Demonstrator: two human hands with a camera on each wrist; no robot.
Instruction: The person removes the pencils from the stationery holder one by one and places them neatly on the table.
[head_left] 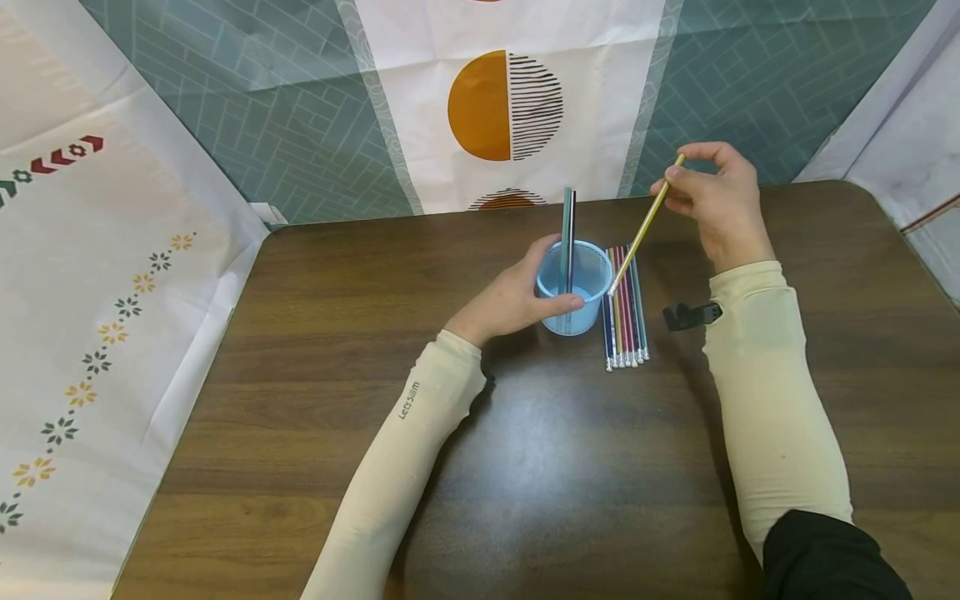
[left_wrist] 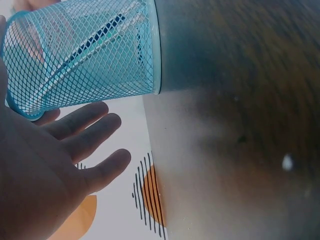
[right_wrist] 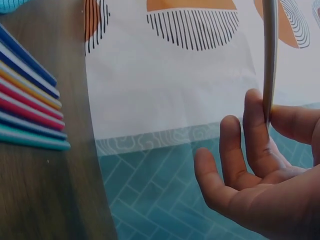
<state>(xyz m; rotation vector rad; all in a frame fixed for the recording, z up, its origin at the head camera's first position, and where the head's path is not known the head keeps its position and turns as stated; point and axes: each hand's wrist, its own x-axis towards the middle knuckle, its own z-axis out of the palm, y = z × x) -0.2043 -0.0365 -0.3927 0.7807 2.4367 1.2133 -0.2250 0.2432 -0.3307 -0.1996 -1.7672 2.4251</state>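
A light-blue mesh pencil cup [head_left: 587,318] stands on the table. My left hand [head_left: 517,292] holds it by the rim, thumb in front; in the left wrist view several fingers [left_wrist: 95,135] extend away from the mesh. Teal and dark pencils [head_left: 567,221] stand inside, leaning on the back rim. Up to the right, my right hand [head_left: 723,196] pinches a yellow pencil [head_left: 649,217] near its upper end between thumb and finger. That pencil slants down, its silver-and-white end by the cup's right rim; whether they touch I cannot tell.
Right beside the cup lies a row of several coloured pencils [head_left: 627,325], their silver ends towards me. The brown wooden table [head_left: 337,375] reaches back to a patterned cloth [head_left: 300,142]. A black clip [head_left: 692,316] juts from the right sleeve.
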